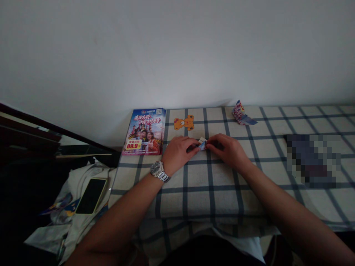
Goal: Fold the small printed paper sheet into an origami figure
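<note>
Between my two hands, just above the checked tablecloth (pixel 174 188), is a small folded piece of printed paper (pixel 202 144), blue and white. My left hand (pixel 179 153), with a metal watch (pixel 157 170) at the wrist, pinches its left side. The fingertips of my right hand (pixel 229 149) close on its right side. Just behind my left hand lies an orange teddy bear figure (pixel 184 122), flat on the cloth. A stack of printed flyers (pixel 144 131) rests to the left of my hands.
A crumpled flyer (pixel 242 114) sits near the wall at the back right. Farther right is a dark blurred-out item (pixel 310 160). Left of the table edge, a phone (pixel 91 195) lies on a white bag (pixel 74 181). The white wall (pixel 177 51) borders the table's far edge.
</note>
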A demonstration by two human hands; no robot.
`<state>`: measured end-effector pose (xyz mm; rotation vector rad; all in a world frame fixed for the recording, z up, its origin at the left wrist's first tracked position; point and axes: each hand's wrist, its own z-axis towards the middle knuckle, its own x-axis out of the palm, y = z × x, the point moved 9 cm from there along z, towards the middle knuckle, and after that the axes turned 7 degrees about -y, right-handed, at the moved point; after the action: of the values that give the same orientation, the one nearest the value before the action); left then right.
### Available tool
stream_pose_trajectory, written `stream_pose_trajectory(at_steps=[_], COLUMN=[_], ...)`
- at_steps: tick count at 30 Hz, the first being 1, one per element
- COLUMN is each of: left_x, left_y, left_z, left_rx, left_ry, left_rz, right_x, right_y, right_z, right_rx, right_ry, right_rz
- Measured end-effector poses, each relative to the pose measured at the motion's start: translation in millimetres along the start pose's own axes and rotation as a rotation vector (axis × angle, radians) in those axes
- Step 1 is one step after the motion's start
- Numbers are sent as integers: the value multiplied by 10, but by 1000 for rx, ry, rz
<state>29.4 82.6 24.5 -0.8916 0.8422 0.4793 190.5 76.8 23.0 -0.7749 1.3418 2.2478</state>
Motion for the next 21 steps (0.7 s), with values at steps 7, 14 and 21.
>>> stream_pose_trajectory(at_steps=[7, 14, 21], left_x=[15, 19, 29], left_y=[25, 29, 46], left_z=[-8, -11, 4], left_rx=[-45, -52, -32], left_ry=[-21, -25, -51], left_rz=[-18, -18, -18], right_x=[8, 18, 65], right_y=[-17, -18, -58], right_z=[20, 41, 19], right_rx=[44, 62, -6], right_ry=[-30, -53, -73], right_rz=[-2, -6, -92])
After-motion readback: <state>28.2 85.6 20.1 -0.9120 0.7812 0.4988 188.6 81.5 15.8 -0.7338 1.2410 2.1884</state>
